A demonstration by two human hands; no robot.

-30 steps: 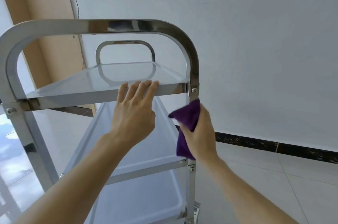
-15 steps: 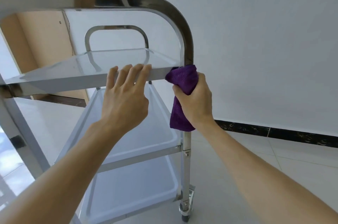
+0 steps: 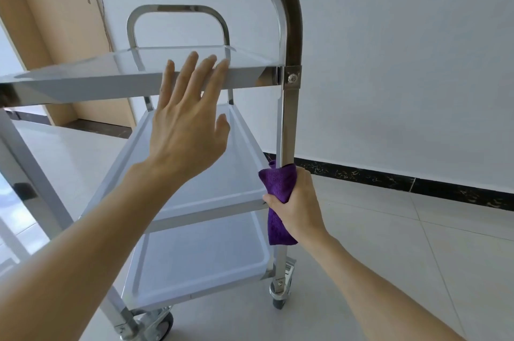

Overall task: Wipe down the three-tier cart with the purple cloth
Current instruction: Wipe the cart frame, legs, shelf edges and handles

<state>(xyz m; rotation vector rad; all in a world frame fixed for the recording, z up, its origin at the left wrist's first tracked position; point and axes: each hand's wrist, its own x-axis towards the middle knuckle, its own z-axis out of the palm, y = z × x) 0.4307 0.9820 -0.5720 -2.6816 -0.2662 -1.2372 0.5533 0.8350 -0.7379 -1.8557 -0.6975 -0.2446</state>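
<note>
Here the three-tier cart (image 3: 194,81) fills the left and middle of the frame, a steel frame on castors with three pale trays stacked one above the other. The right hand (image 3: 297,207) is at the lower middle of the frame, its fingers curled round the purple cloth (image 3: 278,187), which is wrapped about the near right upright post (image 3: 288,123) of the cart at the level of the middle tray (image 3: 200,187). A tail of the cloth hangs below the hand, down beside the post. The left hand (image 3: 189,120) is in the centre of the frame, fingers straight and slightly spread, grasping nothing; its fingertips lie over the front rim of the top tray (image 3: 83,84), though whether they touch the rim cannot be told. The curved handle bar (image 3: 292,6) rises from the post to the upper edge of the frame. A castor (image 3: 279,294) stands under the post on the pale tiled floor (image 3: 417,257), and a white wall (image 3: 403,48) with a dark marbled skirting (image 3: 389,176) fills the right side
</note>
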